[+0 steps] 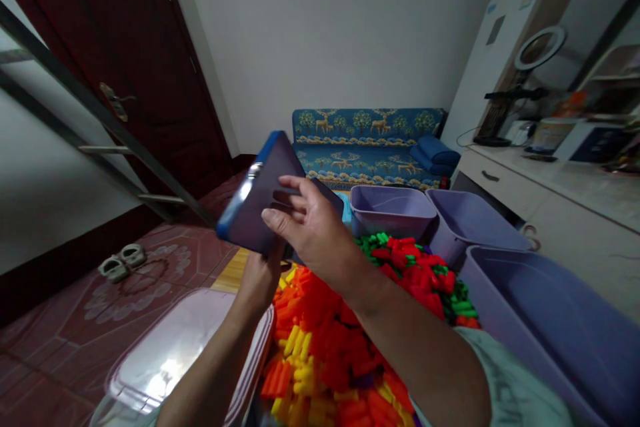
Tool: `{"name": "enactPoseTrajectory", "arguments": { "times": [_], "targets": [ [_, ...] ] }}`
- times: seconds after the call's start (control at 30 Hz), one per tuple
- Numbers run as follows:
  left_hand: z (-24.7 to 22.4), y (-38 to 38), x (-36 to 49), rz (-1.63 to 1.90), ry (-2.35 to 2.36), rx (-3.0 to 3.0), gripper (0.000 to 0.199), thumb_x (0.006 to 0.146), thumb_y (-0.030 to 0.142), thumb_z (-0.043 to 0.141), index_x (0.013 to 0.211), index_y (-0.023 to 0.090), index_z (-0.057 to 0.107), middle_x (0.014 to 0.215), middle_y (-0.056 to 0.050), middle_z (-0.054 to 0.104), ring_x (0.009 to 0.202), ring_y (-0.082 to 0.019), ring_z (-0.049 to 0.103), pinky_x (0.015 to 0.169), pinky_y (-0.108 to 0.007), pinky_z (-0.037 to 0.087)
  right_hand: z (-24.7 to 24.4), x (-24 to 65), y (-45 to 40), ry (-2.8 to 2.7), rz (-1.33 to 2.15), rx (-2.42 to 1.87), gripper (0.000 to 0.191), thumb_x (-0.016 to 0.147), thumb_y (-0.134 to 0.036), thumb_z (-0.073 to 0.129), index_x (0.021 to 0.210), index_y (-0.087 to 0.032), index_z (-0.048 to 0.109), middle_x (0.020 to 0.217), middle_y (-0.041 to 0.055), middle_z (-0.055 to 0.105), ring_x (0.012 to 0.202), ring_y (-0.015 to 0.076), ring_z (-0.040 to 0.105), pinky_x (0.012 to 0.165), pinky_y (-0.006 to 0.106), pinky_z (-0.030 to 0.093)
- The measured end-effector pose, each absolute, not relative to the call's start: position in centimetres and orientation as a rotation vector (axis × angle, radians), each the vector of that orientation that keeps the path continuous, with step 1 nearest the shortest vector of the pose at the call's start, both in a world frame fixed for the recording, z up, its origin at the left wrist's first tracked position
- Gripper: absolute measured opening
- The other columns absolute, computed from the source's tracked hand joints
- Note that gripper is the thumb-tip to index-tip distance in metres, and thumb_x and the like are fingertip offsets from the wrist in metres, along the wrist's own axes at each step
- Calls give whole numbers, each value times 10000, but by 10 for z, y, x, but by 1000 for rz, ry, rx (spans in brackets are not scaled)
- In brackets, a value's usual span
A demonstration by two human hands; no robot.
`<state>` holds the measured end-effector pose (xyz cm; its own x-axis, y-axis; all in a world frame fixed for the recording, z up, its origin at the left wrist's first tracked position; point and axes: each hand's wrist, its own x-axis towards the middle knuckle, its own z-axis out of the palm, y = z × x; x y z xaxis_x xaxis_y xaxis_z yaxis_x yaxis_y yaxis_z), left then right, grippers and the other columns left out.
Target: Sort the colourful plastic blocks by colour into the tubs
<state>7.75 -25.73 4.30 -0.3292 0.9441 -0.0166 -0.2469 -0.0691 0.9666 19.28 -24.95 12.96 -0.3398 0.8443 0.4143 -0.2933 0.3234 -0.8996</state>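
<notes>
A flat, tablet-like thing (260,197) with a dark face, a bright blue edge and a shiny spot on that edge is held up tilted in the middle of the head view. My left hand (267,267) grips it from below, its fingers mostly hidden behind it. In front of the dark face is my right hand (315,217), thumb and fingers apart and slightly curled; whether the fingertips touch the surface I cannot tell. Below both forearms lies a big heap of plastic building pieces (340,347) in red, orange, yellow and green.
Purple bins (393,207) stand behind and to the right of the heap. At the lower left is a pale pink lid (185,340). Further off are a blue patterned sofa (365,147), a metal ladder (125,137), shoes (123,263) and a cluttered counter (560,167).
</notes>
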Motion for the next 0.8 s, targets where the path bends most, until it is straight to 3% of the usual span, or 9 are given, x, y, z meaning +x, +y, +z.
{"name": "enactPoseTrajectory", "arguments": {
  "times": [0.1,0.17,0.27,0.33,0.47,0.6,0.8],
  "targets": [
    [41,-255,70,1565,1172,703,180,774,265,616,921,163,626,774,-33,676,740,-205,653,636,-333,590,114,189,-244,-1476,1382,-579,649,642,-437,802,1178,-208,516,1317,139,560,1205,269,567,996,438,468],
    [41,-253,63,1508,1100,537,134,800,227,556,883,139,613,691,-35,650,620,-176,628,600,-354,599,104,196,-241,-1446,1367,-618,598,653,-435,792,1143,-196,547,1302,143,571,1179,257,588,983,412,478],
    [43,-252,50,1463,999,377,136,794,146,484,842,103,604,660,-68,645,584,-182,630,591,-376,607,91,217,-240,-1296,1292,-653,415,744,-440,707,1049,-188,579,1149,97,653,934,193,692,771,312,564],
    [44,-252,39,1484,985,326,145,761,110,470,826,100,600,681,-87,657,615,-203,654,582,-376,609,83,233,-240,-1204,1223,-695,325,788,-428,656,987,-178,594,995,55,694,724,141,698,613,243,550],
    [43,-253,15,1509,1070,235,120,705,79,473,765,107,573,662,-105,652,635,-240,674,527,-362,601,63,254,-237,-1173,1132,-842,288,786,-413,642,906,-151,627,796,25,703,541,98,636,522,205,499],
    [43,-256,-7,1528,1141,249,74,705,78,472,697,121,531,640,-109,640,612,-241,673,516,-366,602,42,251,-231,-1428,1157,-1005,219,784,-352,594,853,-148,631,764,48,716,575,137,656,518,223,479],
    [56,-256,-26,1578,1151,212,84,708,92,484,737,125,557,626,-76,622,599,-236,664,548,-405,610,30,213,-217,-2238,721,-1161,219,799,-199,520,899,-185,715,911,73,752,883,215,689,780,300,502]
  ]
}}
